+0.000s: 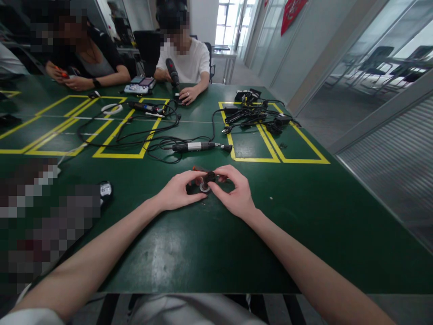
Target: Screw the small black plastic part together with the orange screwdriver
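Both hands meet over the green table point(189, 253) around a small part with a dark round piece point(211, 176) and a silver ring-shaped base point(204, 187). With its thumb and fingers, my left hand point(181, 192) closes on the silver base from the left. My right hand point(235, 189) pinches the dark round piece from the right. A bit of orange-red point(196, 169) shows behind my left fingers; its kind is unclear. Fingers partly hide the part, so I cannot tell what it is. Tiny specks point(203, 203) lie on the table just below.
Beyond my hands lies an electric screwdriver point(199, 146) with a black cable. Tangled black cables and plugs point(253, 115) fill a yellow-taped area. A second corded tool point(145, 107) lies farther left. Two people sit opposite, one holding a black power tool point(172, 72). Blurred-out items lie left.
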Demonstrator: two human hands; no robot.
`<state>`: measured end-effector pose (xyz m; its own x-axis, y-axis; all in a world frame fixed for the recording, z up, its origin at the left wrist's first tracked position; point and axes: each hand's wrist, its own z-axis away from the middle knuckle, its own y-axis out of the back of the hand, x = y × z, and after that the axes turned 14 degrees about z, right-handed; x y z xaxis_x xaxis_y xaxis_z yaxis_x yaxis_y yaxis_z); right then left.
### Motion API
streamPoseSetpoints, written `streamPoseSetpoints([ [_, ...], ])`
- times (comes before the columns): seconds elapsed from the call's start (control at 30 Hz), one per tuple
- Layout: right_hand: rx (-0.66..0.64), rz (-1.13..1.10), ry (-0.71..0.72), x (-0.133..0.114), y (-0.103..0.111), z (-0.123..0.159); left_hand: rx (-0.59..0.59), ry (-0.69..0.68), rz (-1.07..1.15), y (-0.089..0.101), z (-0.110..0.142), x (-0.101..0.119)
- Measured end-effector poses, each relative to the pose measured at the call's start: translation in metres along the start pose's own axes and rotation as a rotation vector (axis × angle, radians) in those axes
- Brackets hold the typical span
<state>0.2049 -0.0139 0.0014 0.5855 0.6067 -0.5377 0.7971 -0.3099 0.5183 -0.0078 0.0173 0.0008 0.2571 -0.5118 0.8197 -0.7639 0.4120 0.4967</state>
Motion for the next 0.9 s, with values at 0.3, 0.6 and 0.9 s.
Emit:
streamPoseSetpoints([
  [0.3, -0.041, 0.039, -0.104, 0.014, 0.023, -0.005, 0.053, 0.059, 0.002, 0.001, -0.003, -0.005],
  [0.6, -0.599, 0.178, 0.084, 0.024, 0.037, -0.008, 0.096, 0.086, 0.034, -0.001, -0.004, -0.005],
  [0.9, -0.499, 0.129, -0.001, 0.024, 0.024, -0.004, 0.070, 0.110, 0.086, 0.003, -0.005, -0.002],
])
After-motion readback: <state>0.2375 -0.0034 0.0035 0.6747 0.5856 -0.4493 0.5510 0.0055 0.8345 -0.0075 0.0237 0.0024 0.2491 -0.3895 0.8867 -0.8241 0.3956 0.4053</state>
